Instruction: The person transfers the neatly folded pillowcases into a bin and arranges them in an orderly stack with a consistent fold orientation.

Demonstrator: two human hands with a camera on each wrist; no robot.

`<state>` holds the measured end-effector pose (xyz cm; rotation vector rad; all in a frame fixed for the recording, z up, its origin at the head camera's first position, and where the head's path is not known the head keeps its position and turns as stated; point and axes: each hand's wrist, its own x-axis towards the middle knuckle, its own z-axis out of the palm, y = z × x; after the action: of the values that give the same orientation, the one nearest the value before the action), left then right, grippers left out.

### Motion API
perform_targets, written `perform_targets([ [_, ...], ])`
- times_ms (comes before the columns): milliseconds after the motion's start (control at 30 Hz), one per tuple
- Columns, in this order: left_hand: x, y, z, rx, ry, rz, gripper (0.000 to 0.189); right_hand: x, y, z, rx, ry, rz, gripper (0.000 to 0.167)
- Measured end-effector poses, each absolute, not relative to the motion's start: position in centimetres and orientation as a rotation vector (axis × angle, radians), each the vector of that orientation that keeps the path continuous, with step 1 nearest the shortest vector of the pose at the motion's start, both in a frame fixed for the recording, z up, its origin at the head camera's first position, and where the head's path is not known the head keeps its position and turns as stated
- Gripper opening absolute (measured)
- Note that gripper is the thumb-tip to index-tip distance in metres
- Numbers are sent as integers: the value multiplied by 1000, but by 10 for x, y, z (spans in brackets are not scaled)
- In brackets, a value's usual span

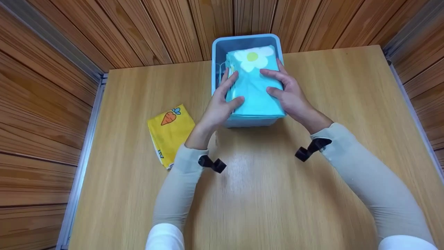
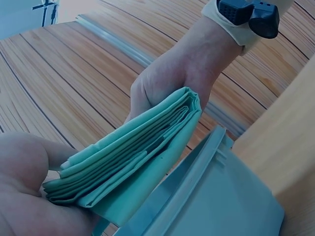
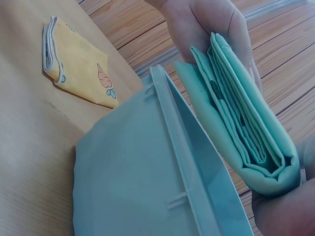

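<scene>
Both hands hold a folded turquoise cloth (image 1: 256, 93) with a white flower print over a blue plastic bin (image 1: 247, 38). The left hand (image 1: 222, 100) grips its left edge, thumb on top and fingers along the side. On the opposite edge, the right hand (image 1: 289, 90) grips with thumb and index finger over the top. Many stacked layers of the cloth (image 2: 133, 152) show in the left wrist view, above the rim of the bin (image 2: 197, 172). From the right wrist, the cloth (image 3: 246, 128) appears tilted beside the bin's open top (image 3: 172, 118).
A folded yellow cloth (image 1: 171, 133) with a carrot print lies on the wooden table (image 1: 256, 194), left of the bin. Wood-panelled walls (image 1: 173, 31) stand behind and at both sides, and a metal rail (image 1: 85, 146) runs along the table's left edge.
</scene>
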<state>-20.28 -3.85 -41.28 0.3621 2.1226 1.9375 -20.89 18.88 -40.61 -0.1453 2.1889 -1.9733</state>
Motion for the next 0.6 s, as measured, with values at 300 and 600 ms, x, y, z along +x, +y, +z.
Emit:
perform_targets([
  [300,-210,-41,-412,329,2110,1944,68,-216,187,-403,-129,2234,-1928,45],
  [600,-217,-41,-409,295,2123,1934,66,-224,185,-400,-68,2276,-1872,46],
])
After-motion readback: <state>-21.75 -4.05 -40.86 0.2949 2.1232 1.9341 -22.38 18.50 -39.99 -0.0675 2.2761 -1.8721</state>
